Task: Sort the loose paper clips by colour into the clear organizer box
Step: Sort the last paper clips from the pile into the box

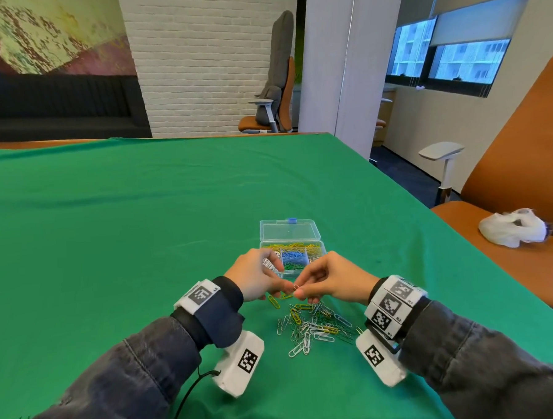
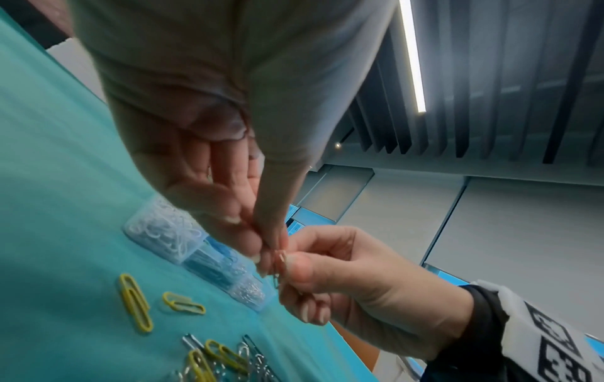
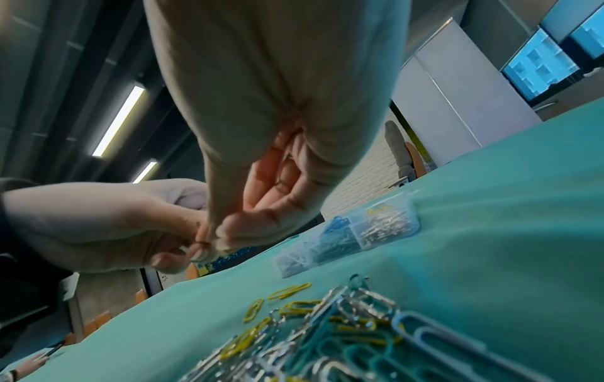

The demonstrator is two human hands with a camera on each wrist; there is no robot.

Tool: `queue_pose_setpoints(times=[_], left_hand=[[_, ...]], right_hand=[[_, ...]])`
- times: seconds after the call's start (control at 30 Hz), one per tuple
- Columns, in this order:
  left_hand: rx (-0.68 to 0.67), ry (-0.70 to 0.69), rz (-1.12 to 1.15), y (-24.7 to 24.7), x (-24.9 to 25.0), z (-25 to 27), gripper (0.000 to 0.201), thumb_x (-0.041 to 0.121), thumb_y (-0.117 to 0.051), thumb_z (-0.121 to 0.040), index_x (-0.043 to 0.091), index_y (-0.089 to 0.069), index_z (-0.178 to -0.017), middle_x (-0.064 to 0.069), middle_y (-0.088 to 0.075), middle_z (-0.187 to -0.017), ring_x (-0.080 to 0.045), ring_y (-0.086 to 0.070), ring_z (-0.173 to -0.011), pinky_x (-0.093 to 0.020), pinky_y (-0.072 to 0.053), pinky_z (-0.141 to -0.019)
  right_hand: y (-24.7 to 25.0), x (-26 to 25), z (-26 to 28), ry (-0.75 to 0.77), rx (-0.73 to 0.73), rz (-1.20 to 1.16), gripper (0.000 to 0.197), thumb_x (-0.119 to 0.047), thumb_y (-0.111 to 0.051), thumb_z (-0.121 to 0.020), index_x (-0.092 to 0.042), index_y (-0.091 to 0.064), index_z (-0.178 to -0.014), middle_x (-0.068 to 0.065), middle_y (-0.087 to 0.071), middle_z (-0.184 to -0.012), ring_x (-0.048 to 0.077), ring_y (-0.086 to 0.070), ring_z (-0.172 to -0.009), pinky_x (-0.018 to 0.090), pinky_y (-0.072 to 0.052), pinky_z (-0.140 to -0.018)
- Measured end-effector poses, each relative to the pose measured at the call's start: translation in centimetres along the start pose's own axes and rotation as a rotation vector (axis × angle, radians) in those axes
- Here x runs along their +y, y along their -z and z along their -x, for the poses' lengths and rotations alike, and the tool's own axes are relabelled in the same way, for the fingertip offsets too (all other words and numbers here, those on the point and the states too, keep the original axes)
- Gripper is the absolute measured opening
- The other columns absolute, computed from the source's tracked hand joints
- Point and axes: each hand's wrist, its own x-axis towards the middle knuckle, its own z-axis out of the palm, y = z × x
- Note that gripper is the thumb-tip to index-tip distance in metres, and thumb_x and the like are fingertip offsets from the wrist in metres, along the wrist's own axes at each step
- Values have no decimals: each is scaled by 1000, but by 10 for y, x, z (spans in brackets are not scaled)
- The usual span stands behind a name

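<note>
Two hands: left hand, right hand pinch one paper clip.

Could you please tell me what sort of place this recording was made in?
Probably an office or meeting room: orange office chairs stand around a large table under a green cloth, with roller blinds over the windows.

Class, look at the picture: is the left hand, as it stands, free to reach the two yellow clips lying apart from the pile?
Probably not yet: the left hand pinches a clip together with the right hand. Otherwise the yellow clips lie uncovered just below it.
</note>
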Motion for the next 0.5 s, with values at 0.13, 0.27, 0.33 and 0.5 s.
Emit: queue_pose_setpoints(times=[0.13, 0.27, 0.33, 0.5], left_hand=[[-39, 45, 133, -2, 2, 3, 32, 10, -77, -80, 11, -49, -97, -9, -71, -74, -12, -66, -58, -21, -50, -47], [1, 39, -99, 0, 2, 5, 22, 16, -74, -84, 13, -53, -88, -5, -72, -75, -10, -61, -56, -24, -51, -50], [-29, 66, -446, 0, 5, 9, 24, 31, -76, -81, 14, -58, -83, -1, -71, -77, -9, -58, -59, -25, -50, -57], [-145, 159, -909, -21, 11, 19, 52, 53, -75, -75, 11, -65, -102, -2, -67, -96, -20, -64, -86, -32, -53, -79]], right_hand=[[-3, -1, -4, 6, -9, 62, 7, -10, -77, -79, -11, -69, -78, -5, -67, -61, 6, -60, -54, 17, -49, -57], [8, 3, -6, -25, -32, 286, 11, -20, -75, -82, -15, -66, -76, -5, -61, -65, 7, -56, -58, 18, -48, -56], [21, 6, -10, -53, 76, 374, 13, -24, -74, -83, -15, -66, -77, -4, -61, -67, 8, -54, -60, 15, -47, -52], [49, 9, -28, -153, 379, 524, 15, -29, -71, -84, -17, -64, -77, -4, -60, -71, 6, -50, -61, 12, -38, -54]])
